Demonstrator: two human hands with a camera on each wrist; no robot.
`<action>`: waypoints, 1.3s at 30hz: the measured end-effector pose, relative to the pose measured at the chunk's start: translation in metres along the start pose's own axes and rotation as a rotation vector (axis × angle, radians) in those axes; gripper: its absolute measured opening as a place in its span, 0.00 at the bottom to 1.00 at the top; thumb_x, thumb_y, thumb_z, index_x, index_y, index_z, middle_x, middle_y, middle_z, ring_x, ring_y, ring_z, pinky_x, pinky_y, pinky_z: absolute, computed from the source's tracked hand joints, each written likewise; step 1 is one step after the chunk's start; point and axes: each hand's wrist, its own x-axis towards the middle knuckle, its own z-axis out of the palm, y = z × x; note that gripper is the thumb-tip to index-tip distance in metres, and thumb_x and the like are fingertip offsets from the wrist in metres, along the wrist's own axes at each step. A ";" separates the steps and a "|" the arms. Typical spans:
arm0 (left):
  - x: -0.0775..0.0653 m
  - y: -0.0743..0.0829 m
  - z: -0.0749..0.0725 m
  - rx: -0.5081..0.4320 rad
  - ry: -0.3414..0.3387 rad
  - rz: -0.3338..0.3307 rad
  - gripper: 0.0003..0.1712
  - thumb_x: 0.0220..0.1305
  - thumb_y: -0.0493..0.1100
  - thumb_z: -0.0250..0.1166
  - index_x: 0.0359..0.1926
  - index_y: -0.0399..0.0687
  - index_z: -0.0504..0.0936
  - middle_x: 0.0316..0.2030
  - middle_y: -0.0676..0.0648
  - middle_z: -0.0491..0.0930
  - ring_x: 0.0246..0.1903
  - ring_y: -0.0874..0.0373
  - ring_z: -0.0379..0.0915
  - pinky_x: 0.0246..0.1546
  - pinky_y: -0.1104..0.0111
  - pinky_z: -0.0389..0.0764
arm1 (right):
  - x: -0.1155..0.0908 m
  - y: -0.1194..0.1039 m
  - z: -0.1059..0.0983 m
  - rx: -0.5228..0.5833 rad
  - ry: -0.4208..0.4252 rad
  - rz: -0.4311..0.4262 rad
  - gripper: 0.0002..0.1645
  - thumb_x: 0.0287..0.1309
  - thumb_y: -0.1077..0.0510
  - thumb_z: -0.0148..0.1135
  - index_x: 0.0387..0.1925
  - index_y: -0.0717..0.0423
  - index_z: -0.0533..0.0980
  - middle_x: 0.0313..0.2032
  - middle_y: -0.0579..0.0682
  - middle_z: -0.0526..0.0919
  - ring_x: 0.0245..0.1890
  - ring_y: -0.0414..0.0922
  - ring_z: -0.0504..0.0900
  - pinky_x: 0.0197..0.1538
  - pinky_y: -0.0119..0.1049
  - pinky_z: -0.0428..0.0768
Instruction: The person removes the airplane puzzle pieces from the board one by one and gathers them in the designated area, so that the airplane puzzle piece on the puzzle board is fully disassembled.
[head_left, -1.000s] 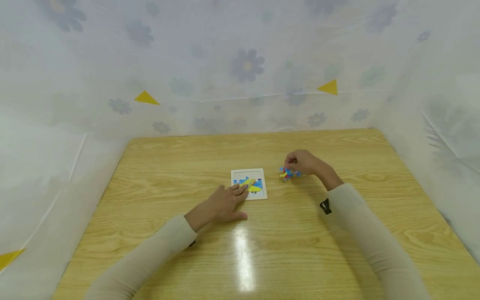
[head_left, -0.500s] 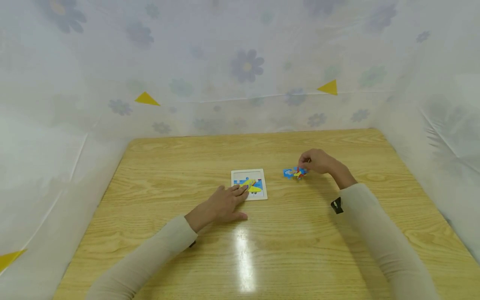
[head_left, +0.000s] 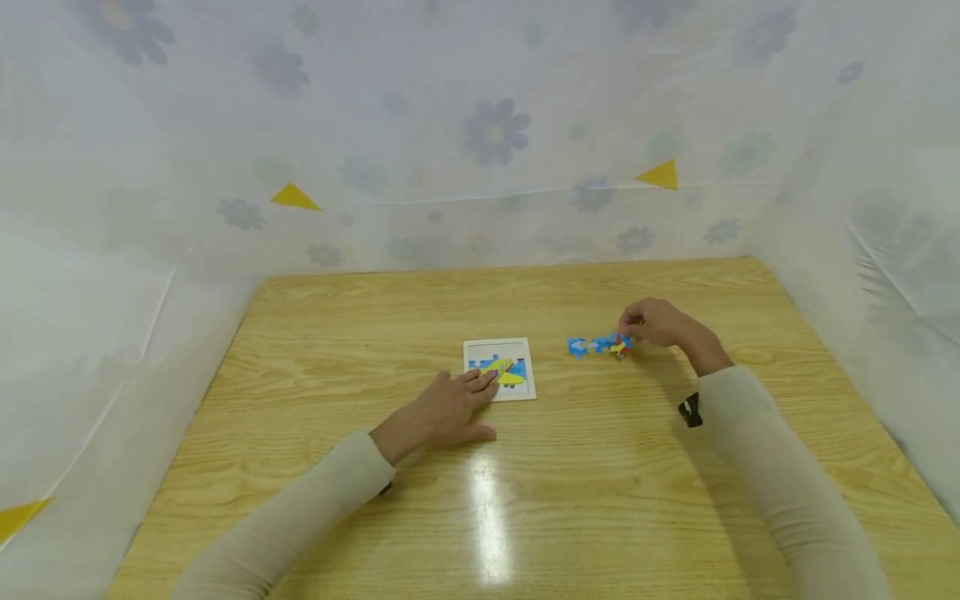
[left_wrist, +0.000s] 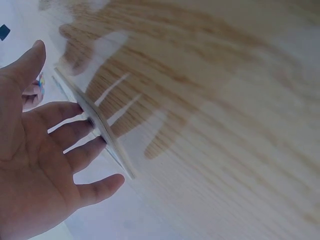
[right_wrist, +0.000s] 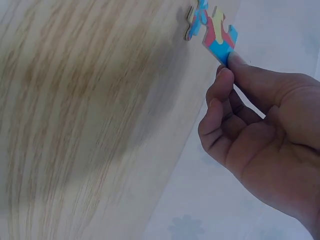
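Note:
My left hand [head_left: 450, 408] lies with its fingers straight over the lower left of a white puzzle frame [head_left: 532, 379]. Inside the frame, joined blue and yellow puzzle pieces [head_left: 512, 375] make up part of an airplane picture, partly hidden by the fingers. To the right, my right hand [head_left: 660, 323] pinches a puzzle piece [right_wrist: 220, 37] between thumb and forefinger. That piece is blue with red and yellow, and it is raised at an angle in the right wrist view. Loose blue puzzle pieces [head_left: 577, 347] lie on the table just left of it.
A wooden table [head_left: 337, 517] reaches back to a pale curtain [head_left: 420, 125] printed with flowers. More of the curtain hangs along both sides. Yellow triangles [head_left: 660, 174] are fixed to the curtain.
My right hand has moved to the right with the pinched puzzle piece, uncovering the loose blue pieces. My left hand has stayed on the frame.

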 end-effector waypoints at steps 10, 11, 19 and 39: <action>0.000 0.001 0.001 -0.034 -0.002 0.001 0.44 0.65 0.69 0.48 0.73 0.50 0.54 0.74 0.49 0.49 0.73 0.49 0.48 0.65 0.43 0.59 | -0.002 0.013 -0.002 -0.007 -0.005 0.024 0.10 0.67 0.64 0.49 0.37 0.64 0.77 0.34 0.58 0.81 0.33 0.50 0.78 0.37 0.40 0.74; -0.001 0.001 0.000 -0.035 0.000 0.001 0.44 0.65 0.69 0.48 0.73 0.50 0.54 0.74 0.49 0.49 0.73 0.49 0.48 0.65 0.43 0.59 | -0.002 0.014 -0.002 -0.009 -0.003 0.027 0.10 0.67 0.64 0.49 0.37 0.64 0.77 0.33 0.58 0.81 0.33 0.50 0.78 0.36 0.40 0.74; 0.000 0.001 0.001 -0.014 0.009 0.003 0.44 0.65 0.69 0.48 0.73 0.49 0.55 0.74 0.48 0.50 0.73 0.49 0.49 0.64 0.44 0.60 | 0.001 0.020 0.001 -0.013 0.007 0.072 0.11 0.66 0.64 0.48 0.36 0.64 0.77 0.32 0.57 0.80 0.31 0.46 0.73 0.36 0.38 0.71; -0.001 0.001 0.002 -0.035 0.018 0.007 0.45 0.64 0.69 0.49 0.73 0.48 0.55 0.74 0.48 0.50 0.73 0.48 0.49 0.64 0.43 0.60 | 0.010 0.026 0.011 -0.028 0.040 0.096 0.10 0.66 0.64 0.50 0.33 0.63 0.77 0.28 0.53 0.80 0.25 0.43 0.71 0.33 0.36 0.70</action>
